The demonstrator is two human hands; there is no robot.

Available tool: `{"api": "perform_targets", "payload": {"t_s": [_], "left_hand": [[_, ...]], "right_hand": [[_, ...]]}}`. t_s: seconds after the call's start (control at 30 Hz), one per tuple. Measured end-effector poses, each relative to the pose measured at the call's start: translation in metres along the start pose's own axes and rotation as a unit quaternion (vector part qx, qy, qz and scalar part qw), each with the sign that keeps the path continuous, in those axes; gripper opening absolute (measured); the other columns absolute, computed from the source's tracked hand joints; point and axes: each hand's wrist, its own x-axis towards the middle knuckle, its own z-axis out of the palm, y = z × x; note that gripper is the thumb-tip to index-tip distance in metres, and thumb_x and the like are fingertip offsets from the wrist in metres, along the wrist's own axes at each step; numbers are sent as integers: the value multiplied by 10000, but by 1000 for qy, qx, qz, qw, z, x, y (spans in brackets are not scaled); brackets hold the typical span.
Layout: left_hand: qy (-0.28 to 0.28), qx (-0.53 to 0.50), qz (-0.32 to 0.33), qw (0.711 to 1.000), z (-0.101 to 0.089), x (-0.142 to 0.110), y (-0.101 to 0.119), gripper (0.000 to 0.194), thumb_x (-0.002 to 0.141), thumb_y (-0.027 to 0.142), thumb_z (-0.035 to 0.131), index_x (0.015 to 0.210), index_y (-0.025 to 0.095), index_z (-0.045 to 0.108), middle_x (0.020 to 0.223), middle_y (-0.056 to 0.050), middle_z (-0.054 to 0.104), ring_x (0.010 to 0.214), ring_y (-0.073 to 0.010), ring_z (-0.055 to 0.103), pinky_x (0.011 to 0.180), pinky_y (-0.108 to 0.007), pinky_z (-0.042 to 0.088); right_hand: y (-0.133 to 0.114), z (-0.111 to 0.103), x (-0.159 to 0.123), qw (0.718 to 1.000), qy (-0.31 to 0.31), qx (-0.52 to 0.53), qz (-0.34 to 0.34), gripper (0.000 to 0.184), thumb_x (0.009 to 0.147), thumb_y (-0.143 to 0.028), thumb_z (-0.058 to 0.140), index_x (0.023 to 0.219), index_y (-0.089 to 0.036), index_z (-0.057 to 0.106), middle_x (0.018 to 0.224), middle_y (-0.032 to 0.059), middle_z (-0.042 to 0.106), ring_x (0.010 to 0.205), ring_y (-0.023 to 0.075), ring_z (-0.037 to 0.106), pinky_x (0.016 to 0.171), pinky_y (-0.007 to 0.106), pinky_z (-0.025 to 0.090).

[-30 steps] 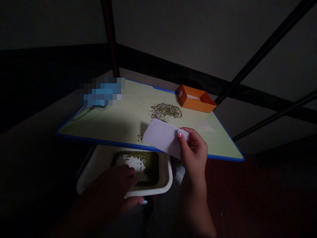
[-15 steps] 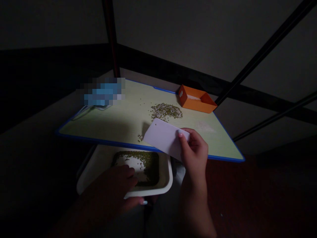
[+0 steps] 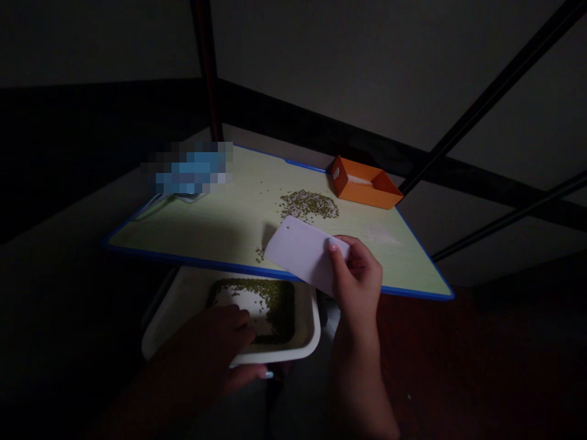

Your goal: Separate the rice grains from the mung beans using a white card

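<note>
My right hand (image 3: 360, 281) pinches a white plastic scraper (image 3: 300, 252) by its right end, thumb on top. The scraper stands over the table's near edge, its far corner close to a loose heap of small green beans (image 3: 316, 205). A few more beans (image 3: 260, 254) lie left of the scraper. Below the edge is a white tray (image 3: 302, 351) with green beans (image 3: 280, 305) gathered along its far and right sides. My left hand (image 3: 217, 336) clasps the tray's near rim, fingers inside and thumb outside; its underside is in deep shadow.
A pale green table (image 3: 220, 211) with a blue edge reaches back to the wall. An orange open box (image 3: 367, 194) with pale contents stands at its back right. Pale powder (image 3: 380, 233) is scattered in front. A blurred-out blue object (image 3: 195, 171) sits at the left.
Almost nothing differs. The scraper and my right hand have shifted only very slightly; my left hand stays on the tray and the bean heaps look the same.
</note>
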Motion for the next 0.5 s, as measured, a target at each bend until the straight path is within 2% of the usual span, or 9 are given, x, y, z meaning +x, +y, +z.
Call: {"api": "perform_targets", "payload": {"t_s": [0.33,0.5], "left_hand": [[52,-4,14,999,4,-2,-1,296,681,464,872,781,254,689,890,-13,707,807,-233,655,690,-350,503],[55,-8,10,998,8,-2,-3,305,656,459,888,780,262,691,890,-6,715,800,-230,663,697,-351,512]], "right_hand": [[-1,0,-2,1000,-13,3,-6,106,857,-306,649,847,-210,694,739,-14,687,655,127,578,580,246,433],[0,5,-2,1000,-21,5,-7,100,864,-297,638,861,-215,695,758,-13,696,695,135,602,620,255,461]]}}
